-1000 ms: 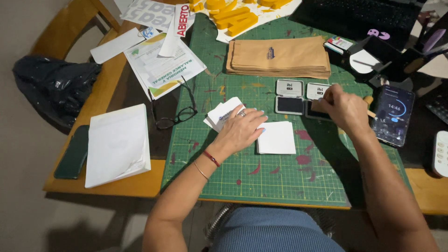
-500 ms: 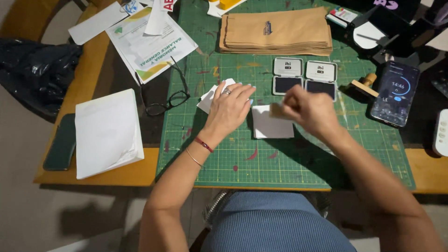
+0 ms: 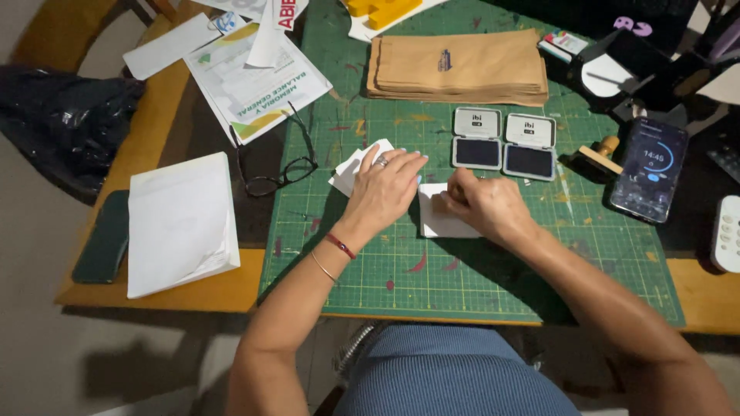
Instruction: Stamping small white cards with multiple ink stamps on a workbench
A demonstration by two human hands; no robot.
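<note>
The left hand (image 3: 385, 189) is laid flat, fingers spread, on a stack of white cards (image 3: 356, 166). A white card (image 3: 439, 222) on the green cutting mat (image 3: 462, 270) is pressed by the right hand (image 3: 482, 206), fingers curled; what they grip cannot be told

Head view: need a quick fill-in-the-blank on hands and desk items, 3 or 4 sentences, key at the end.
1. The left hand lies flat on a small stack of ____ cards.
2. The right hand is closed and pressing on a white sheet that lies on the ____ cutting mat.
3. Just beyond the right hand sit ____ open ink pads.
4. The eyeglasses lie to the ____ of the left hand.

Missing words: white; green; two; left
</note>
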